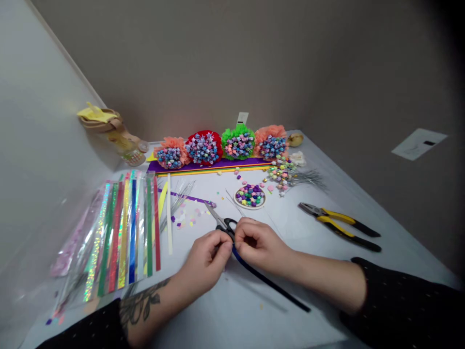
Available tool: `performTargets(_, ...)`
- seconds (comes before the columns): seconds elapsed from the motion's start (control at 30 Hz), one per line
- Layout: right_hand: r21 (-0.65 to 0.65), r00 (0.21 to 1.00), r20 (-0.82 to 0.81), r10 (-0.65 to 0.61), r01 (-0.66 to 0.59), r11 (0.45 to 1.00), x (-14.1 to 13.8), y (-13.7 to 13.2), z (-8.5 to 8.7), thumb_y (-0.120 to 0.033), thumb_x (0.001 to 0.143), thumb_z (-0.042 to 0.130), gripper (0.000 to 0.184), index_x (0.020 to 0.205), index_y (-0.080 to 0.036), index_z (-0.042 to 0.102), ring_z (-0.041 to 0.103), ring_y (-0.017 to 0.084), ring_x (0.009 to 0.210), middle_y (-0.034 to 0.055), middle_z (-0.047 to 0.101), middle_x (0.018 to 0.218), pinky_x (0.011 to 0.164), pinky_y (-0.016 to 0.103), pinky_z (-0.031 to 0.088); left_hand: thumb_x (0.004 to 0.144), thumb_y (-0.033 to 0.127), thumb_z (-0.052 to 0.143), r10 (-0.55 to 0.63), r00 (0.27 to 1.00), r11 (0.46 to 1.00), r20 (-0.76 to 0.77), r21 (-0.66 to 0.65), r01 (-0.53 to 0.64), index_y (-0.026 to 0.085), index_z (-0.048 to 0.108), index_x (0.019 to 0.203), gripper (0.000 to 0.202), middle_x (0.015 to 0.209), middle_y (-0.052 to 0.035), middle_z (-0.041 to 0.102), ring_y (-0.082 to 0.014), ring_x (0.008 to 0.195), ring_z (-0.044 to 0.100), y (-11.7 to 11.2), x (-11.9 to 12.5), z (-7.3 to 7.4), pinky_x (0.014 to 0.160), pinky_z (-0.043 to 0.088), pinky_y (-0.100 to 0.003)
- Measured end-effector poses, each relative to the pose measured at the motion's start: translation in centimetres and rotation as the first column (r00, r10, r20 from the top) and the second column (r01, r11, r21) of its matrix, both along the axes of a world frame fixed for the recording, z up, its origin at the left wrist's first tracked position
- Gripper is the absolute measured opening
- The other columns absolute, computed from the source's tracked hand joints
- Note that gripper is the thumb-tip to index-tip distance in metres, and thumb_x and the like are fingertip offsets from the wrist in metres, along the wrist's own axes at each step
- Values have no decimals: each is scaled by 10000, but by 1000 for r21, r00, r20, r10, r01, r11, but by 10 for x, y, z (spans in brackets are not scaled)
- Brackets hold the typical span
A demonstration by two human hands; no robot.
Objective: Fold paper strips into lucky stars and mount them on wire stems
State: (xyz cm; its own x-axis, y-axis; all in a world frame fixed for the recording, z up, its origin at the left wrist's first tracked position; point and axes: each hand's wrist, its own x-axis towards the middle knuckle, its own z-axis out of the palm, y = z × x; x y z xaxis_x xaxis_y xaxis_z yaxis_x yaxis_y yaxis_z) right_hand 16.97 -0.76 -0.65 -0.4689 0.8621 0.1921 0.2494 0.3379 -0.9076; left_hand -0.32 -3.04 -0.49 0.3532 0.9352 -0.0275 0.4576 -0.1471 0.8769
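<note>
My left hand (209,257) and my right hand (262,244) meet over the middle of the table, thumbs and fingers pinched. Between them is one end of a dark blue paper strip (271,281); its long tail slants down to the right. The fingers hide most of the gripped end. Just beyond my hands lie scissors (212,212) with black handles, blades pointing away to the left. Behind these sits a small round dish (264,203) of folded paper stars (249,195), purple, green and pink.
Glittery strips in plastic sleeves (119,232) spread on the left, near a fallen tan cup (125,138). Pliers (339,225) lie right. Star bouquets in crepe paper (203,148) line the back on coloured sheets (214,167). Wire stems (310,179) and paper scraps (189,215) are scattered.
</note>
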Motion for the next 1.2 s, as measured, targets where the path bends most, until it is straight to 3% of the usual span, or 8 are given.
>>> performTargets(0.23, -143, 998, -29, 60, -64, 988, -1, 2, 0, -196, 802, 492, 147, 663, -173, 535, 485, 126, 659, 0, 505, 672, 631, 246, 388, 839, 201, 459, 100, 993, 994, -69, 53, -96, 172, 505, 677, 171, 610, 37, 502, -100, 567, 472, 0, -1, -2, 549, 369, -198)
performTargets(0.37, -198, 999, 6, 37, -35, 980, -2, 0, -2, -195, 759, 533, 94, 668, -171, 533, 469, 129, 656, -4, 486, 679, 604, 240, 370, 839, 181, 478, 101, 993, 991, -65, 96, -95, 169, 528, 673, 174, 604, 37, 520, -93, 547, 484, 0, -1, -2, 530, 380, -192)
performTargets(0.53, -232, 1000, -4, 31, -31, 972, -1, 2, 0, -210, 801, 469, 136, 671, -177, 495, 458, 128, 671, -11, 469, 672, 642, 247, 373, 866, 163, 503, 65, 997, 977, 38, 200, -71, 190, 633, 933, 148, 840, -13, 649, -115, 763, 596, 2, -3, -3, 689, 467, -206)
performTargets(0.63, -222, 998, 6, 56, -53, 974, 0, 3, 1, -218, 811, 458, 156, 663, -177, 480, 456, 133, 676, -7, 468, 677, 647, 253, 372, 843, 116, 544, 20, 996, 958, 89, 284, -45, 207, 654, 987, 203, 894, -25, 655, -118, 825, 609, 3, -5, -6, 733, 485, -207)
performTargets(0.8, -202, 999, 20, 45, -40, 979, 0, 2, -1, -194, 800, 478, 138, 664, -175, 493, 461, 134, 678, -5, 475, 679, 637, 250, 369, 813, 64, 572, 22, 992, 916, 125, 395, -70, 185, 685, 922, 198, 815, -23, 651, -99, 749, 617, 3, -5, -6, 685, 501, -175)
performTargets(1.2, -148, 999, 31, 12, -7, 989, -1, 0, 1, -172, 798, 497, 129, 674, -172, 534, 479, 134, 693, -1, 495, 684, 638, 244, 368, 799, 68, 587, 65, 995, 890, 70, 446, -89, 179, 682, 884, 169, 789, -27, 666, -109, 723, 630, 3, -4, -4, 661, 518, -182)
